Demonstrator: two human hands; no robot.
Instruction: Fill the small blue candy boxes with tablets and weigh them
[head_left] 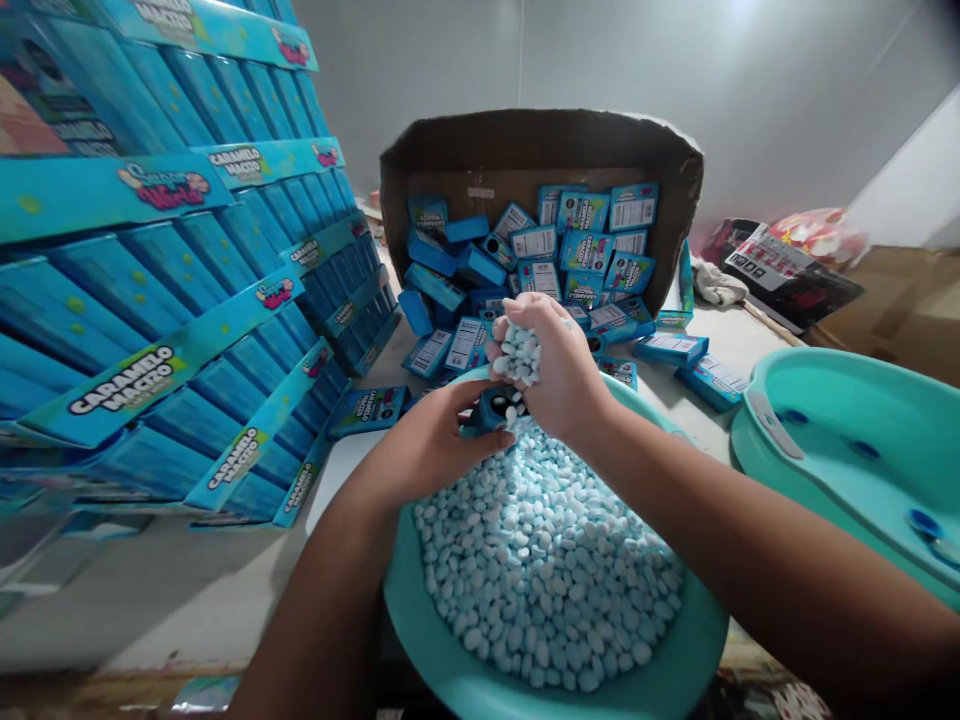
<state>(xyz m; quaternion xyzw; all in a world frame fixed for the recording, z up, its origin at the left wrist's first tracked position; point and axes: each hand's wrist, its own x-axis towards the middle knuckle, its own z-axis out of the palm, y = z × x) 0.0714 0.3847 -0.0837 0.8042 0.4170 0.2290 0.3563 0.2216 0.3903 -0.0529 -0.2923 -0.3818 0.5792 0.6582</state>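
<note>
A teal basin (675, 680) in front of me is heaped with pale blue candy pellets (547, 560). My right hand (555, 375) is cupped above it, closed round a handful of the pellets, some spilling downward. Just below, my left hand (431, 445) grips a small open blue box (491, 408) held over the pellets, its mouth turned up toward the right hand.
Stacked blue "Caramelo Macizo" display trays (172, 300) fill the left side. A tipped cardboard carton (540, 160) behind holds several small blue boxes (585, 250), some spilled onto the table. A second teal basin (847, 450) sits at right, bags behind it.
</note>
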